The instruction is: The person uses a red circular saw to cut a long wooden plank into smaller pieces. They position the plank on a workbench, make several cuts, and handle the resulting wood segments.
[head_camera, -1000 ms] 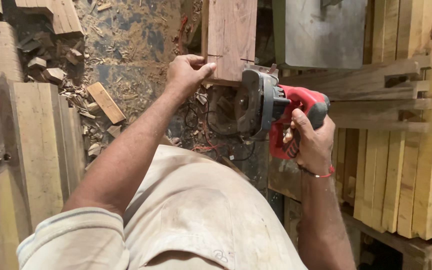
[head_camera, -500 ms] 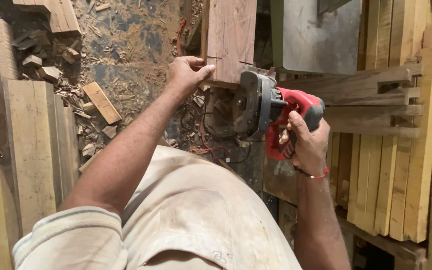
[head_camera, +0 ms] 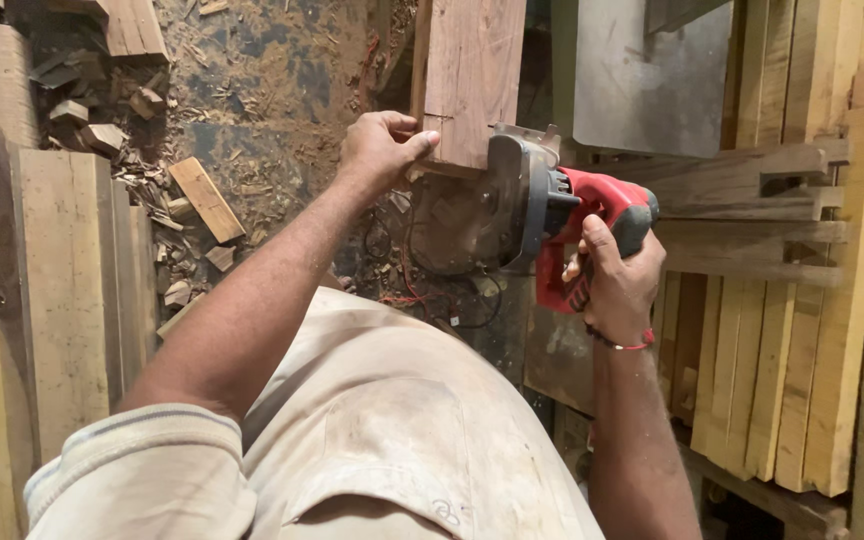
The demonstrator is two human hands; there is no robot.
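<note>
The left hand (head_camera: 380, 148) grips the near end of the reddish plank (head_camera: 469, 75); the right hand (head_camera: 614, 275) clenches the red circular saw (head_camera: 542, 215) against that end.

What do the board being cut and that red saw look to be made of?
The board looks like solid, unfinished reddish-brown wood: grain streaks, matte face. The saw seems to have a red plastic body, smooth and slightly glossy, and a grey metal guard, dull and dusty. The left hand steadies the board; the right hand grips the saw.
</note>
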